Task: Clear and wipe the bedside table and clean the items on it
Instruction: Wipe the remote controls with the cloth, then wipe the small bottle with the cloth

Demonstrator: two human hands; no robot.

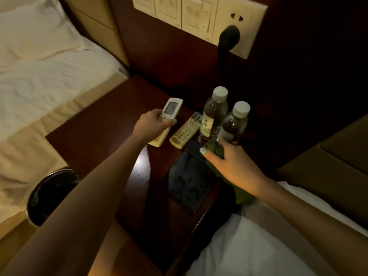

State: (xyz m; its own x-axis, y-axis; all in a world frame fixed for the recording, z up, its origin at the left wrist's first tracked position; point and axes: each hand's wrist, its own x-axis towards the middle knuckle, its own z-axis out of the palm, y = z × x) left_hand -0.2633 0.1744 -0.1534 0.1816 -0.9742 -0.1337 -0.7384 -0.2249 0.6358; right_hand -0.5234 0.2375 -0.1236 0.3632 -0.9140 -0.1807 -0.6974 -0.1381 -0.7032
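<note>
Left hand (151,124) grips the white remote (171,111) round its middle, thumb across the button face, screen end poking out toward the wall. The remote is over the middle of the tabletop (95,136); whether its lower end touches the wood or is lifted, can't tell. Right hand (233,164) is closed on a bunched dark green cloth (217,150) near the right edge, just in front of two capped water bottles (214,116) standing at the back right. A second remote (185,132) lies flat between the white remote and the bottles. A dark tray (189,182) lies front right. There are dark specks on the wood near the front.

Likely handling: the white remote is light, stiff, smooth plastic, so the mid-body grip is fine; wipe gently over the screen. The bottles look heavier and tippy; take them by the body. The cloth is soft.
</note>
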